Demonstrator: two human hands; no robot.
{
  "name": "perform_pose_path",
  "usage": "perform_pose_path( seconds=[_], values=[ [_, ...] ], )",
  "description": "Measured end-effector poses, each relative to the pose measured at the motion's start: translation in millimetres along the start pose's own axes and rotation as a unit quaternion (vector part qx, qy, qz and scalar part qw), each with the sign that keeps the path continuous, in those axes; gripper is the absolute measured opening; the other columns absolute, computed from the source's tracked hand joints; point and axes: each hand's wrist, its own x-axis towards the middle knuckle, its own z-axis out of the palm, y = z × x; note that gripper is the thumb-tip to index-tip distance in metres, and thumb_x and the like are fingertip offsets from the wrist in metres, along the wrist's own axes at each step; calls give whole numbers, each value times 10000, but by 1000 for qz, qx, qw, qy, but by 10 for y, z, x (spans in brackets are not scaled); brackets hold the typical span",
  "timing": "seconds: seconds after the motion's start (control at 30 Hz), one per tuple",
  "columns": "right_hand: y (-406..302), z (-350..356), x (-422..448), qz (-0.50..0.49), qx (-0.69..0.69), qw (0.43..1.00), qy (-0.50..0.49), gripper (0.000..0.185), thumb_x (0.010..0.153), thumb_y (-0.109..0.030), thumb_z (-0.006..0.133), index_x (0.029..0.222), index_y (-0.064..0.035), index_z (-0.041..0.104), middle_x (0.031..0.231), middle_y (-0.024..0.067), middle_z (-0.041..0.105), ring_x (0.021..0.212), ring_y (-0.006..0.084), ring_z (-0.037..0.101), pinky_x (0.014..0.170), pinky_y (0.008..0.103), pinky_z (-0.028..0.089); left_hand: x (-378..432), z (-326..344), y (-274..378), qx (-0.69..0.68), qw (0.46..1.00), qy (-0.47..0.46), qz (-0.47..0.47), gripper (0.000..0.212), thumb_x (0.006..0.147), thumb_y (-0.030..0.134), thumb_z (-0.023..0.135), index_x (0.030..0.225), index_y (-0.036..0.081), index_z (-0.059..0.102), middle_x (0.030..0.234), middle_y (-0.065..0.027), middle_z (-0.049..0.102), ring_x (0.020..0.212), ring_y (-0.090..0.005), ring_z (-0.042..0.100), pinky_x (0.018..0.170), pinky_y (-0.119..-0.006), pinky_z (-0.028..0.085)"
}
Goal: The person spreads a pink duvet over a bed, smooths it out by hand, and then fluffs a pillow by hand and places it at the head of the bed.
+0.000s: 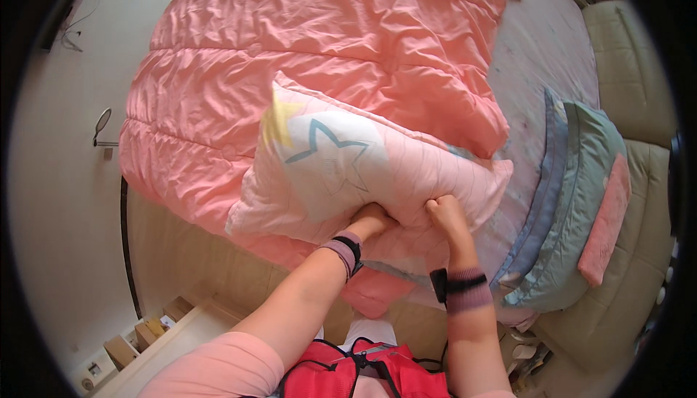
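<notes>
A pink pillow [414, 164] with a blue star outline and a yellow star lies tilted on a pink quilted comforter [261, 33]. My left hand [373, 221] presses into the pillow's near side, its fingers hidden in the folds. Just to the right, my right hand [447, 213] is closed on the pillow's fabric near its right end. Beneath and to the right shows a pale patterned bed sheet [544, 44].
Blue and green pillows [572, 202] and a folded pink cloth [605, 224] lie at the right, against a beige padded headboard [626, 71]. Small boxes [121, 350] stand at the lower left. A round mirror [103, 119] is by the left wall.
</notes>
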Motion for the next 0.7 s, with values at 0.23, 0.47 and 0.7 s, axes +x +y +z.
perform_pose_path(
  seconds=[0.23,0.47,0.7],
  values=[
    [-332,229,371,69,-92,993,-7,361,783,-298,478,864,8,653,898,229,617,877,356,601,782,407,457,-316,-320,-16,41,998,-12,49,341,676,358,648,721,21,655,686,-167,624,643,-245,597,622,-354,461],
    [-86,298,452,47,-83,995,6,378,781,-292,479,909,26,637,947,251,596,936,368,577,830,407,432,-124,-1986,265,56,973,224,10,412,651,423,670,834,58,616,793,-165,627,781,-309,609,672,-371,473],
    [-230,228,414,83,-67,994,-15,372,779,-289,481,913,20,637,973,249,590,957,365,569,835,405,431,343,-1997,-25,145,984,105,-8,729,575,401,759,1090,-12,450,1053,-174,553,1004,-297,533,860,-337,427]
  ],
)
